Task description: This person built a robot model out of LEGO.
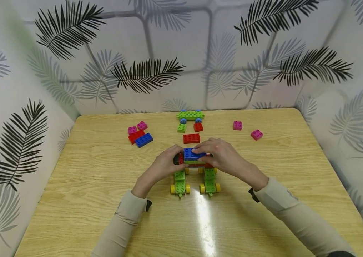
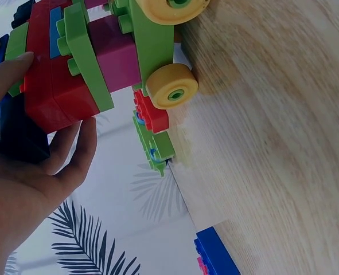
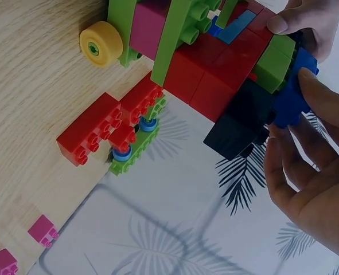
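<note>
A toy-brick structure (image 1: 195, 165) stands on two green wheeled bases (image 1: 180, 186) with yellow wheels (image 2: 172, 86). Its upper part has red bricks (image 3: 209, 80), light green bricks (image 3: 274, 63) over them, and black bricks (image 3: 237, 121) at the ends. My left hand (image 1: 165, 161) grips the left end, thumb on the near side and fingers curled behind the red bricks. A blue brick (image 1: 189, 155) lies across the top, on the light green ones. My right hand (image 1: 224, 157) holds this blue brick between thumb and fingers at its right end.
Behind the structure lie a red brick (image 1: 191, 138), a small green brick (image 1: 182, 127), a small red brick (image 1: 198, 127) and a green wheeled base (image 1: 190, 115) with blue wheels. Left are red, pink and blue bricks (image 1: 144, 140); right, two pink bricks (image 1: 237, 125). A patterned wall backs the table.
</note>
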Action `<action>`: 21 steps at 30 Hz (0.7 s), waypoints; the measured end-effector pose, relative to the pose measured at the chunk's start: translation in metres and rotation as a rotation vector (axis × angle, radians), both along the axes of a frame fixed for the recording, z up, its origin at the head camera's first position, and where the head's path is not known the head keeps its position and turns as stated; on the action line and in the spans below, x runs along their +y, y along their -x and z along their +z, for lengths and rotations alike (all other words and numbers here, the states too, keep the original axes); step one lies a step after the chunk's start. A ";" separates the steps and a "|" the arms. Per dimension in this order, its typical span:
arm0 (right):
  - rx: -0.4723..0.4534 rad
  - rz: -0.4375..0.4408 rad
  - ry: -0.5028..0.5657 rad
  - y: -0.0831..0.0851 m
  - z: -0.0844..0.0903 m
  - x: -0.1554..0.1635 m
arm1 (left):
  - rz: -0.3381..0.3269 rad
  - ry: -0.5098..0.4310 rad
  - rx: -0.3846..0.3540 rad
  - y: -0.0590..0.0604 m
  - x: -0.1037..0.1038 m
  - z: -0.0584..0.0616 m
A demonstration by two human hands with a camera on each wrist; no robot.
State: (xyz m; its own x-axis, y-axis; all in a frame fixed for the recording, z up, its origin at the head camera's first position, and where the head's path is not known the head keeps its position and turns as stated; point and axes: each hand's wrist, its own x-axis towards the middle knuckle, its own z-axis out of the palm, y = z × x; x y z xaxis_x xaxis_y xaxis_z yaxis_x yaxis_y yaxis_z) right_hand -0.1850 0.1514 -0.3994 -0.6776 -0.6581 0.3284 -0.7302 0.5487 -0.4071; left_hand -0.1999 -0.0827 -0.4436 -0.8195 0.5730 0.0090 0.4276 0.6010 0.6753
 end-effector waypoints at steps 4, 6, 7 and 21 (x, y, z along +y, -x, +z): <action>0.010 0.008 -0.002 0.001 0.000 0.000 | 0.000 -0.002 -0.005 -0.001 0.000 0.000; 0.015 0.011 -0.007 0.001 0.000 -0.001 | 0.000 -0.006 -0.009 -0.001 0.000 0.000; 0.015 0.010 -0.012 0.001 0.000 -0.001 | 0.000 -0.008 -0.009 -0.001 0.000 0.000; -0.002 -0.010 -0.068 -0.001 0.009 -0.007 | 0.002 -0.005 0.014 -0.002 -0.001 0.000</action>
State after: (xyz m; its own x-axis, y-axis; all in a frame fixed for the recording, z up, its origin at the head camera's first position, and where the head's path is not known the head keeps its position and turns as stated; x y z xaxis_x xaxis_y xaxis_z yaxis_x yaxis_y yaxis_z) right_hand -0.1842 0.1445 -0.3909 -0.6848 -0.6719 0.2819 -0.7237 0.5822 -0.3705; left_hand -0.1983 -0.0835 -0.4438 -0.8203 0.5715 0.0232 0.4359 0.5983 0.6723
